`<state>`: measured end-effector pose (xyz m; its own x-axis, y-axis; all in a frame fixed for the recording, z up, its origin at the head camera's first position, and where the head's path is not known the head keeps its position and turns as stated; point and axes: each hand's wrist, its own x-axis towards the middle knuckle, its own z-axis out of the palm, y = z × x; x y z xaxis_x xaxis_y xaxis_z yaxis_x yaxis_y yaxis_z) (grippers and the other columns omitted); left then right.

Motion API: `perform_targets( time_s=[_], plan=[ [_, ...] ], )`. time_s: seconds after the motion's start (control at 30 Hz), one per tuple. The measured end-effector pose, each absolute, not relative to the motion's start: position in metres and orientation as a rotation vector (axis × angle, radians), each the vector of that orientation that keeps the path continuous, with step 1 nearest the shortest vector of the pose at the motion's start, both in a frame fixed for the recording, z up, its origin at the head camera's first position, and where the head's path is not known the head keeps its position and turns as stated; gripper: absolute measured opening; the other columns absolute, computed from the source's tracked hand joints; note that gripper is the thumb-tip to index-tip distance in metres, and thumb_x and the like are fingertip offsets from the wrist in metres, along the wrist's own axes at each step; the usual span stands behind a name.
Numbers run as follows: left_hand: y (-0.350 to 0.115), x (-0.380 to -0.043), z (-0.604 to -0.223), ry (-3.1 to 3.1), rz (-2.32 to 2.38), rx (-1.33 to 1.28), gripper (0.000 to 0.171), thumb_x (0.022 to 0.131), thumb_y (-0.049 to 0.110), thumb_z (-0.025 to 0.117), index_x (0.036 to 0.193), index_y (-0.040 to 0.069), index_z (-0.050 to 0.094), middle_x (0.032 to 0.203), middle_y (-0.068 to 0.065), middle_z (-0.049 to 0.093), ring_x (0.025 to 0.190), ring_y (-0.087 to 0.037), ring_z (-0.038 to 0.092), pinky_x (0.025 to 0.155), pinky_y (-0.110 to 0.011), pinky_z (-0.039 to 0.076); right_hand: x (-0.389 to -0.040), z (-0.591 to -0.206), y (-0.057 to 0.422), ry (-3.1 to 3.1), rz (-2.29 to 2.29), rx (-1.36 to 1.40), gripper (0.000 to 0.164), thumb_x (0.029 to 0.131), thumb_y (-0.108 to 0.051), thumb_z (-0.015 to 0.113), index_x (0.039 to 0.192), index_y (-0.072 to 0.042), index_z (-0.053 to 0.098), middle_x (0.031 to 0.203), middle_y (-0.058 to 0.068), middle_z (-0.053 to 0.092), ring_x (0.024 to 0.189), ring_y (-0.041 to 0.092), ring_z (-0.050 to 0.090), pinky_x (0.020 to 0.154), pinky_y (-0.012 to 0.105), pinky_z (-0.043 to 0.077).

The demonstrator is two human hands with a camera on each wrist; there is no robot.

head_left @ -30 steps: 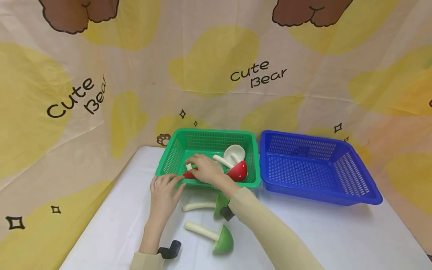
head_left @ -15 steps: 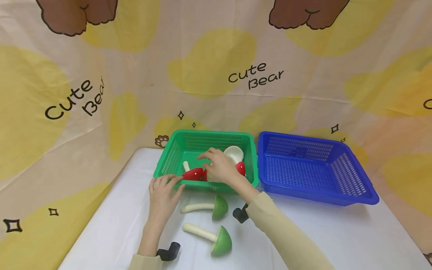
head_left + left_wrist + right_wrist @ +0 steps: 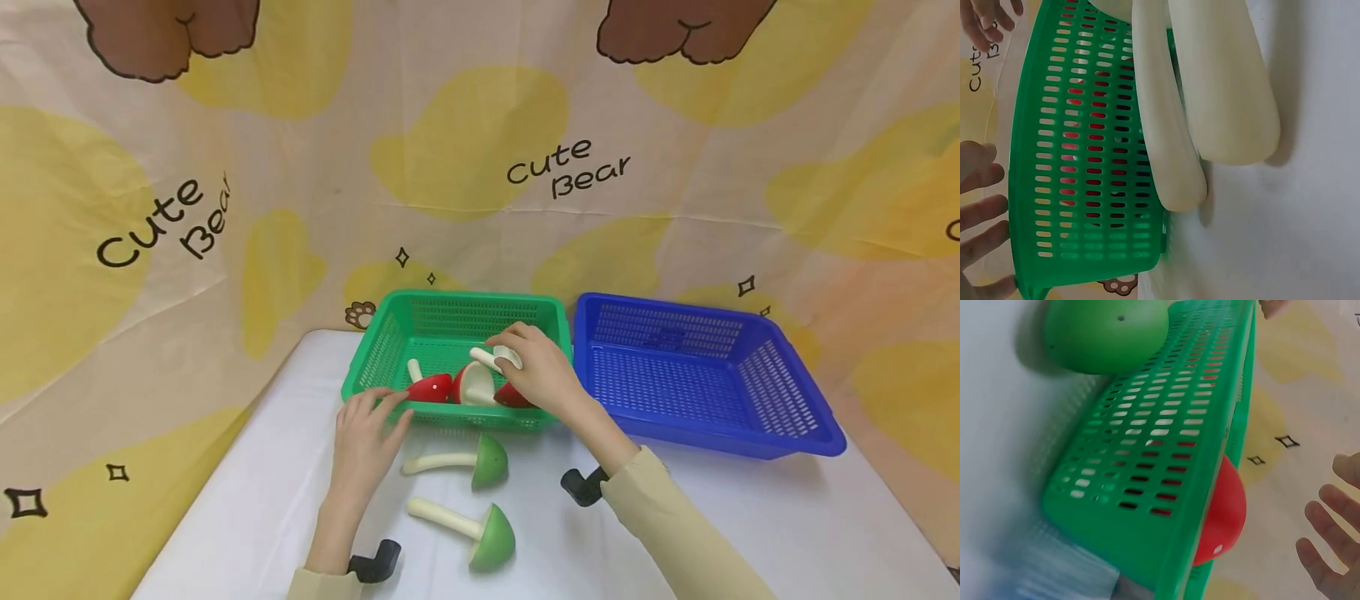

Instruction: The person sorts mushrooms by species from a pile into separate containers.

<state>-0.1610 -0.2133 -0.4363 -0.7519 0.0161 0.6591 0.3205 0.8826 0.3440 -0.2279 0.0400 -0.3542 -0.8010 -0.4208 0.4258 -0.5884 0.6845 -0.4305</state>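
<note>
In the head view my left hand (image 3: 367,437) rests at the front left rim of the green basket (image 3: 480,298), its fingers spread. Beside its fingertips a toy mushroom with a red cap (image 3: 431,388) lies inside. Farther right in the basket is a toy mushroom showing its pale hollow underside (image 3: 477,385). My right hand (image 3: 543,375) hovers over the basket's right part, above a white stem (image 3: 486,358) and a dark-red cap (image 3: 513,395), partly hiding them. In the right wrist view its fingers (image 3: 1329,512) are spread, apart from a red cap (image 3: 1222,515).
Two green-capped toy mushrooms, one nearer the basket (image 3: 491,462) and one nearer the person (image 3: 495,537), lie on the white table (image 3: 247,500). A blue basket (image 3: 667,371) stands right of the green one. A printed cloth (image 3: 465,133) hangs behind.
My right hand has moved right across the green basket, from the left red-capped mushroom to the right side, uncovering the mushrooms in between. My left hand has stayed at the rim.
</note>
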Motion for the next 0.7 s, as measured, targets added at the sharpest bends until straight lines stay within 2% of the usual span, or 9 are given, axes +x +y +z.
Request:
perform_targets(
  time_s=[0.13,0.23,0.4,0.6,0.7],
  plan=[
    [-0.211,-0.16,-0.434,-2.354,-0.572,-0.249,0.03,0.077,0.014,0.08,0.106,0.01,0.072,0.107,-0.012,0.066,0.103,-0.033,0.056,0.088,-0.052,0.046,-0.22,-0.358,0.052,-2.564,0.843,0.794,0.024,0.089,-0.011,0.066,0.112,-0.016,0.069,0.115,0.0,0.064,0.102,0.02,0.058,0.073,0.031,0.05],
    [-0.208,-0.158,-0.432,-2.326,-0.575,-0.282,0.03,0.076,0.012,0.081,0.105,0.009,0.072,0.106,-0.013,0.066,0.102,-0.033,0.057,0.083,-0.049,0.048,-0.213,-0.362,0.061,-2.535,0.829,0.783,0.025,0.088,-0.01,0.067,0.112,-0.016,0.069,0.112,0.001,0.064,0.096,0.019,0.057,0.07,0.028,0.047],
    [-0.194,-0.156,-0.431,-2.265,-0.629,-0.369,0.029,0.075,0.011,0.081,0.102,0.009,0.073,0.103,-0.012,0.066,0.1,-0.03,0.058,0.082,-0.045,0.049,-0.198,-0.368,0.08,-2.479,0.79,0.746,0.026,0.086,-0.01,0.07,0.111,-0.016,0.07,0.108,0.0,0.066,0.097,0.019,0.058,0.073,0.032,0.048],
    [-0.173,-0.153,-0.43,-2.25,-0.761,-0.469,0.03,0.077,0.011,0.08,0.105,0.013,0.072,0.104,-0.004,0.066,0.1,-0.022,0.058,0.084,-0.038,0.051,-0.182,-0.373,0.11,-2.448,0.801,0.674,0.033,0.084,-0.011,0.073,0.116,-0.017,0.068,0.112,0.0,0.065,0.101,0.02,0.058,0.075,0.036,0.047],
    [-0.166,-0.15,-0.427,-2.266,-0.807,-0.505,0.029,0.078,0.013,0.079,0.106,0.015,0.071,0.105,0.001,0.065,0.101,-0.019,0.059,0.086,-0.036,0.051,-0.176,-0.378,0.124,-2.441,0.804,0.634,0.033,0.084,-0.012,0.073,0.117,-0.018,0.067,0.113,0.001,0.065,0.104,0.021,0.057,0.081,0.04,0.047]
  ],
)
